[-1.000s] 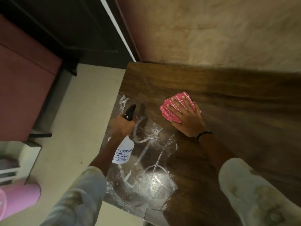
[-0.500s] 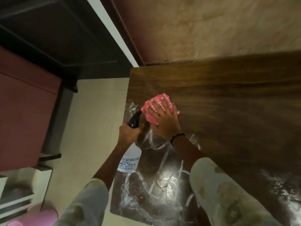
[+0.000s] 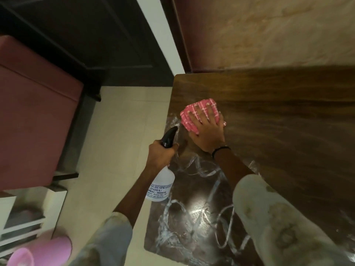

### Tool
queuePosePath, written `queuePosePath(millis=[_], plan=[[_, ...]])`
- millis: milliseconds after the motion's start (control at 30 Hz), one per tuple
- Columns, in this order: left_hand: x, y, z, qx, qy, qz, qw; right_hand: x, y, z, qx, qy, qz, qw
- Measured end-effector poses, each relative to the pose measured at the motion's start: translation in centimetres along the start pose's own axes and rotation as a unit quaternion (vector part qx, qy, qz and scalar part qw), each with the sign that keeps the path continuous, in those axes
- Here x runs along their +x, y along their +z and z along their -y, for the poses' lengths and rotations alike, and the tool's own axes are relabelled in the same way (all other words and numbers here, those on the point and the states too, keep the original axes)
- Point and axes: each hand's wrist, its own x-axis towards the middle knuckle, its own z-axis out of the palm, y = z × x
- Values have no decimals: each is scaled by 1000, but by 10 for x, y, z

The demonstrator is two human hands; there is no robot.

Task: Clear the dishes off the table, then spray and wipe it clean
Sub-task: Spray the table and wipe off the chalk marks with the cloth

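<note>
A dark wooden table [image 3: 278, 112] fills the right side, its near left part shining with wet streaks [image 3: 194, 212]. My right hand [image 3: 207, 131] lies flat, fingers spread, pressing a pink patterned cloth [image 3: 189, 121] onto the tabletop close to the far left corner. My left hand [image 3: 160, 156] grips the neck of a clear spray bottle [image 3: 160, 186] with a black nozzle [image 3: 169, 136], held over the table's left edge, the nozzle just left of the cloth.
A beige wall [image 3: 269, 31] runs behind the table. Pale floor tiles [image 3: 119, 131] lie left of it. A maroon upholstered seat [image 3: 34, 112] stands further left, white shelves [image 3: 21, 223] and a pink rounded object [image 3: 40, 252] at the bottom left.
The hand with the cloth slid from the middle of the table leftward toward the far left corner. The spray bottle stayed by the left edge. My head moved, shifting the view.
</note>
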Motion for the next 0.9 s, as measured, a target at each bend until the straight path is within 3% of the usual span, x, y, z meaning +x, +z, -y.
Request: queuePosePath(millis=[100, 233, 367, 500, 733, 900], plan=[[1, -4, 5, -4, 3, 8, 1000, -6, 8, 20, -21, -92, 18, 995], [2, -9, 9, -10, -1, 12, 1000, -12, 4, -11, -68, -195, -2, 979], [6, -15, 12, -21, -7, 16, 1000, 9, -2, -32, -47, -85, -10, 995], [8, -20, 14, -32, -8, 21, 999, 30, 3, 4, -26, -14, -2, 1000], [8, -17, 18, -5, 10, 31, 999, 15, 17, 49, -10, -113, 13, 994], [3, -4, 16, 15, 20, 40, 999, -7, 3, 14, -34, -172, -8, 984]])
